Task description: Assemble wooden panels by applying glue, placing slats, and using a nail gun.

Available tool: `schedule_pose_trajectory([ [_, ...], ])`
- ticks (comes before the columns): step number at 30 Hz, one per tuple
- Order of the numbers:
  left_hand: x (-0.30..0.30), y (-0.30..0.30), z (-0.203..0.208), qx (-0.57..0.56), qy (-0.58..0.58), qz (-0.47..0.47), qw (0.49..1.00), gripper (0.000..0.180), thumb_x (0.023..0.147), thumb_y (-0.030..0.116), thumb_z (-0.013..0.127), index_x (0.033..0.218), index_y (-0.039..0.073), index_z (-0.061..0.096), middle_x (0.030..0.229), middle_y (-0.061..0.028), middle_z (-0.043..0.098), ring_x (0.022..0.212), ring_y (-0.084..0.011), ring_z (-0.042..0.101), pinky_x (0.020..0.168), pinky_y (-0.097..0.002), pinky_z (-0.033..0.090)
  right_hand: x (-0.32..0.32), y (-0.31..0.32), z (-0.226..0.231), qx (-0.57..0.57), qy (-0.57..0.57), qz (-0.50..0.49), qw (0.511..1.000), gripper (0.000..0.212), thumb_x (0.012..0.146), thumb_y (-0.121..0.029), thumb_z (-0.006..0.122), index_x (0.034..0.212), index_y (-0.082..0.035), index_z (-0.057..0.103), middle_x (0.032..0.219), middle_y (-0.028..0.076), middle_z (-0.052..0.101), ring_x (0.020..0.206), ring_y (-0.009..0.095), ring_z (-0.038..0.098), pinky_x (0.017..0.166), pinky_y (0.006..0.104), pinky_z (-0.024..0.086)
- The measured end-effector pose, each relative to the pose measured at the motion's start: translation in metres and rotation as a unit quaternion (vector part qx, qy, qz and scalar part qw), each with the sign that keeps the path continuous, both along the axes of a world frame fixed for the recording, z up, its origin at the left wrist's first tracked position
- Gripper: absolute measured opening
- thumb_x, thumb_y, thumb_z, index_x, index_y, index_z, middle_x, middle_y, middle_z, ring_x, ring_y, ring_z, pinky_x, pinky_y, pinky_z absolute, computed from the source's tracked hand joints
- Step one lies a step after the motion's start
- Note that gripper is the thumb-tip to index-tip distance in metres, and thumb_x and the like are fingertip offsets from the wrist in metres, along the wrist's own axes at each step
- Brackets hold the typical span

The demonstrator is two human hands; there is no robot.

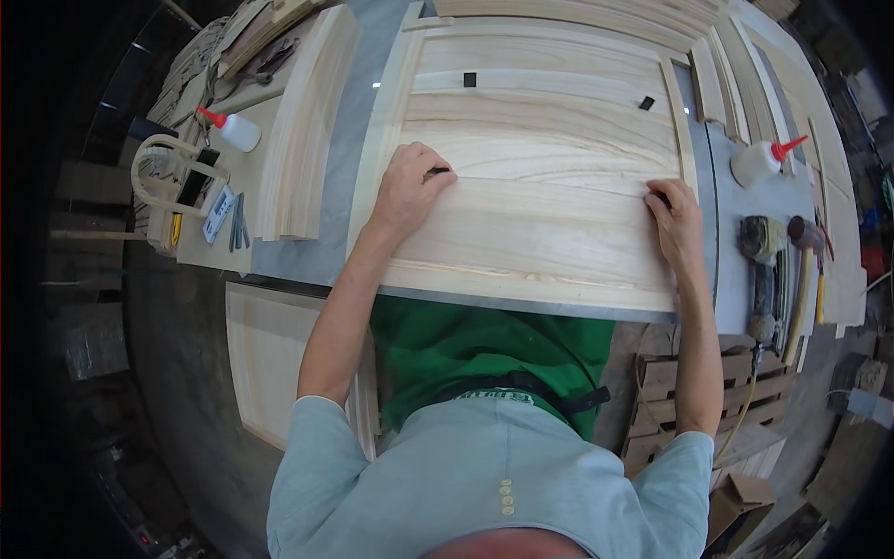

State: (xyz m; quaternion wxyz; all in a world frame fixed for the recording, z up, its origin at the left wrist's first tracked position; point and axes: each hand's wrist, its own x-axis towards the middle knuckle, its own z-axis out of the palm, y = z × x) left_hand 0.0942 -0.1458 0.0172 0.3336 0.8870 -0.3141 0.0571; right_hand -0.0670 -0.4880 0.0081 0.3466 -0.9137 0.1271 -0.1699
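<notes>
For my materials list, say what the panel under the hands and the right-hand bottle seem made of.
Panel: wood, seemingly unvarnished; the surface is pale and matte with visible grain. Bottle: probably plastic, judging by its smooth whitish body and red tapered nozzle.

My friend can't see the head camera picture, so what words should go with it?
A person's left hand holds a small dark piece over a pale wooden panel, with the right hand at its right side. Two black pieces lie farther up; red-tipped white bottles are on both sides.
</notes>
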Motion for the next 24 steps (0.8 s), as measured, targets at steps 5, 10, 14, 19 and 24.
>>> schedule_pose_trajectory([
  [5, 0.018, 0.013, -0.002, -0.096, 0.113, 0.006, 0.989, 0.009, 0.081, 0.009, 0.065, 0.084, 0.000, 0.064, 0.088, -0.0092, 0.064, 0.086, -0.0223, 0.059, 0.074, -0.0325, 0.046, -0.002, -0.006, -0.012, 0.010, -0.053, -0.002, 0.999, 0.015, 0.084, -0.003, 0.062, 0.098, 0.000, 0.063, 0.093, 0.009, 0.061, 0.085, 0.021, 0.059, 0.076, 0.0279, 0.047],
  [10, 0.047, 0.004, -0.002, -0.185, 0.260, 0.087, 0.944, 0.013, 0.082, 0.010, 0.064, 0.085, -0.003, 0.064, 0.091, -0.0108, 0.066, 0.084, -0.0229, 0.062, 0.077, -0.0318, 0.048, -0.001, -0.015, -0.015, 0.307, -0.062, -0.077, 0.947, 0.013, 0.088, -0.004, 0.060, 0.099, 0.001, 0.063, 0.097, 0.006, 0.062, 0.085, 0.015, 0.059, 0.077, 0.0268, 0.047],
  [14, 0.088, -0.041, -0.009, -0.141, 0.106, 0.006, 0.984, 0.016, 0.082, 0.012, 0.064, 0.090, -0.003, 0.065, 0.088, -0.0125, 0.067, 0.081, -0.0245, 0.064, 0.077, -0.0328, 0.048, 0.027, -0.040, -0.003, 0.244, -0.124, -0.092, 0.957, 0.014, 0.090, -0.006, 0.058, 0.101, 0.001, 0.063, 0.102, 0.004, 0.062, 0.087, 0.013, 0.058, 0.079, 0.0269, 0.048],
  [19, 0.120, -0.077, -0.020, -0.072, -0.012, 0.002, 0.997, 0.020, 0.084, 0.015, 0.065, 0.093, -0.002, 0.068, 0.082, -0.0125, 0.068, 0.076, -0.0208, 0.064, 0.074, -0.0304, 0.047, 0.101, -0.066, -0.007, 0.068, -0.172, -0.022, 0.983, 0.017, 0.091, -0.011, 0.057, 0.099, 0.001, 0.065, 0.100, 0.006, 0.066, 0.086, 0.016, 0.059, 0.080, 0.0273, 0.046],
  [24, 0.124, -0.080, -0.026, -0.116, 0.098, 0.101, 0.983, 0.020, 0.083, 0.017, 0.066, 0.088, -0.001, 0.070, 0.083, -0.0145, 0.069, 0.075, -0.0207, 0.064, 0.072, -0.0312, 0.048, 0.127, -0.062, -0.022, 0.085, -0.018, -0.048, 0.995, 0.018, 0.090, -0.012, 0.058, 0.097, 0.000, 0.068, 0.090, 0.007, 0.069, 0.085, 0.015, 0.060, 0.079, 0.0265, 0.045],
])
